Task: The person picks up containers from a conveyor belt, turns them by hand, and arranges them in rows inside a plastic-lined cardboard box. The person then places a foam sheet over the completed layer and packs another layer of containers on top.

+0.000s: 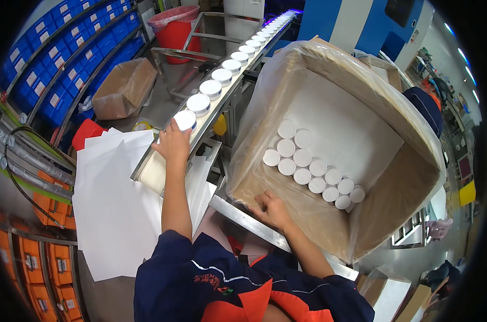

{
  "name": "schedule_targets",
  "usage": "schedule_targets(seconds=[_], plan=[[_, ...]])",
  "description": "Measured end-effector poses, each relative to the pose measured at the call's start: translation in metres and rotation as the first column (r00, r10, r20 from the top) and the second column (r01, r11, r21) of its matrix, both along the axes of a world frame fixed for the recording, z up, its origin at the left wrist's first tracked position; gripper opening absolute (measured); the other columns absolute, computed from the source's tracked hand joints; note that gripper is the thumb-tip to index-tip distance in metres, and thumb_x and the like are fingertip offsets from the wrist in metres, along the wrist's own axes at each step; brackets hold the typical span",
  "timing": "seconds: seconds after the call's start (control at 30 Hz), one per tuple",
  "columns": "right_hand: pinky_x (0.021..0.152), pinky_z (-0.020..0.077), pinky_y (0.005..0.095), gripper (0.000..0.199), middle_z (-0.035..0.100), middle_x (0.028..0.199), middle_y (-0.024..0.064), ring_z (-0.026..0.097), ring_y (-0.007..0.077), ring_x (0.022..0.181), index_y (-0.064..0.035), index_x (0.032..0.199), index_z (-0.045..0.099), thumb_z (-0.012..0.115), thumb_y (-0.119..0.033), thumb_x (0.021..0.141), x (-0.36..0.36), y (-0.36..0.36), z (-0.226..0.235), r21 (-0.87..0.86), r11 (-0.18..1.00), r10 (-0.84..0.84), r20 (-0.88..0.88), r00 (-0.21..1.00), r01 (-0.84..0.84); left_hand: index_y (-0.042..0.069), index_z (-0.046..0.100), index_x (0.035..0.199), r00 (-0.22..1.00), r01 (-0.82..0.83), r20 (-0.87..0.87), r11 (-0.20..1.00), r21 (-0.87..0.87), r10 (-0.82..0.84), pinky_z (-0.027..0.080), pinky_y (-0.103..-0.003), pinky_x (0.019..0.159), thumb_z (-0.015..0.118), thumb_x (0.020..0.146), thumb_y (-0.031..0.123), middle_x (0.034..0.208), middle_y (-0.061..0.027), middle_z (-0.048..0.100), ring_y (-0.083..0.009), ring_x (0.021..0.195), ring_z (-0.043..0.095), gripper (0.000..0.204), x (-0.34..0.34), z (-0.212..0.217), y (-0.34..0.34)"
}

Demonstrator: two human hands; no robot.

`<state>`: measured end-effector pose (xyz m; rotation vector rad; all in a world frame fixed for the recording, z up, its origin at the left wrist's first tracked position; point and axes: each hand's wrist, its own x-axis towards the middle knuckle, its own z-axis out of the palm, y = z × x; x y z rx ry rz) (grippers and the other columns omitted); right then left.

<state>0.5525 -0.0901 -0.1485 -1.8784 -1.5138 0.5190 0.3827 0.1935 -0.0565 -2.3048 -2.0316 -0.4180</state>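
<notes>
A row of round white-lidded jars [210, 89] runs along the conveyor [153, 170] from far right toward me. My left hand [173, 140] has its fingers around the nearest jar [185, 119], which stands at the front of the row. On the right, a large cardboard box [423, 177] lined with clear plastic holds several more jars [302, 158], grouped in staggered rows on a white bottom sheet. Over the box's near side is my right hand [270, 209], its fingers loosely bent and apart, with nothing visible in them.
White paper sheets [112, 209] lie left of the conveyor. Blue bins [45, 59] fill a rack at far left, with orange bins [61, 263] below. A brown carton [124, 88] and a red bucket [178, 43] stand beyond. A metal rail [249, 222] runs before the box.
</notes>
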Motion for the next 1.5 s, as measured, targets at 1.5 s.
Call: schedule_targets(seconds=[1.5], plan=[[0.087, 0.0503, 0.0441, 0.073, 0.052, 0.131, 0.0222, 0.056, 0.034, 0.107, -0.0036, 0.128, 0.059, 0.083, -0.036, 0.067, -0.101, 0.063, 0.004, 0.061, 0.998, -0.027, 0.347, 0.937, 0.007, -0.001, 0.062, 0.117, -0.641, 0.666, 0.571, 0.741, 0.082, 0.513, 0.046, -0.044, 0.103, 0.046, 0.094, 0.032, 0.12, -0.0174, 0.066, -0.0308, 0.117, 0.06, 0.043, 0.005, -0.069, -0.094]])
